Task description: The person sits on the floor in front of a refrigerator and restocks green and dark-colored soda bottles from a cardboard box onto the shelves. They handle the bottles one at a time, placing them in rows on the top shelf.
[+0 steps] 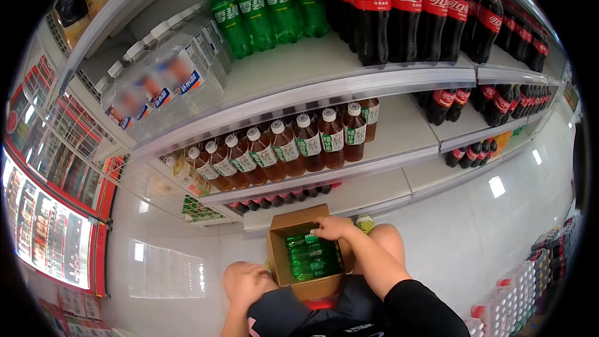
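Between my knees stands an open cardboard box (276,256) with its flaps spread. Several green plastic bottles (314,262) lie on their sides in it, with labels partly visible. My right hand (331,228) reaches over the far right part of the box, its fingers bent down at the bottles at the far end. Whether those fingers grip a bottle is too small to tell. My left hand (255,282) rests on my left knee, to the left of the box, and holds nothing.
Ahead, store shelves hold Sprite bottles (273,9), Coca-Cola bottles (374,23), clear large bottles (187,72) and brown tea bottles (285,147). The lowest shelf edge (323,222) is just beyond the box. Lit drink coolers (51,224) line the left; wrapped bottle packs (507,295) stand right.
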`<state>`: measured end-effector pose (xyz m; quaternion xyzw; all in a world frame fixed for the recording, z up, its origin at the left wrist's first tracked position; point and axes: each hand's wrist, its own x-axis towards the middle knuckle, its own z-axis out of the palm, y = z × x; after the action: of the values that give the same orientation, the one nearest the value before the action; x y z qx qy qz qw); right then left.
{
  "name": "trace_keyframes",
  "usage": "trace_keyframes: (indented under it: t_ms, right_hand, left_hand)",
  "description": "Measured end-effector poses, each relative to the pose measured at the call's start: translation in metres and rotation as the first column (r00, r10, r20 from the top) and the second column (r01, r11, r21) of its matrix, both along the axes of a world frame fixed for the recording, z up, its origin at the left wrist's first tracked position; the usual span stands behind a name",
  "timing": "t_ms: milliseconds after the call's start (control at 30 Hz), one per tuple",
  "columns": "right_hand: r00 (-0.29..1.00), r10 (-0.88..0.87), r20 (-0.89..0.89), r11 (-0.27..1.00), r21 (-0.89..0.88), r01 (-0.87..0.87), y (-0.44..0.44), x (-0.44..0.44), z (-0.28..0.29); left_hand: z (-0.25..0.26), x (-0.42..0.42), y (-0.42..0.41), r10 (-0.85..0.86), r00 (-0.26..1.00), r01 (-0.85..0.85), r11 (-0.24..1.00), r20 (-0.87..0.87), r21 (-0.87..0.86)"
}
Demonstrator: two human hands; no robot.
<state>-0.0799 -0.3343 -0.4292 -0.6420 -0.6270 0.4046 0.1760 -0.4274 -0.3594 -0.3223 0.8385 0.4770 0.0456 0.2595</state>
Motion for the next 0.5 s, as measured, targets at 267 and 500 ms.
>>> trace_keyframes:
  t_ms: [267, 500]
  right_hand:
    - [0.851, -0.499, -0.162, 0.861, -0.202, 0.466, 0.009, 0.055, -0.053]
    - [0.665, -0.698, -0.266, 0.712, -0.355, 0.605, -0.022, 0.102, -0.036]
  left_hand:
    - [0.043, 0.163, -0.149, 0.002, 0.709, 0.567, 0.593, 0.705, -0.572]
    - [0.085, 0.155, -0.185, -0.13, 0.547, 0.749, 0.518, 0.827, -0.414]
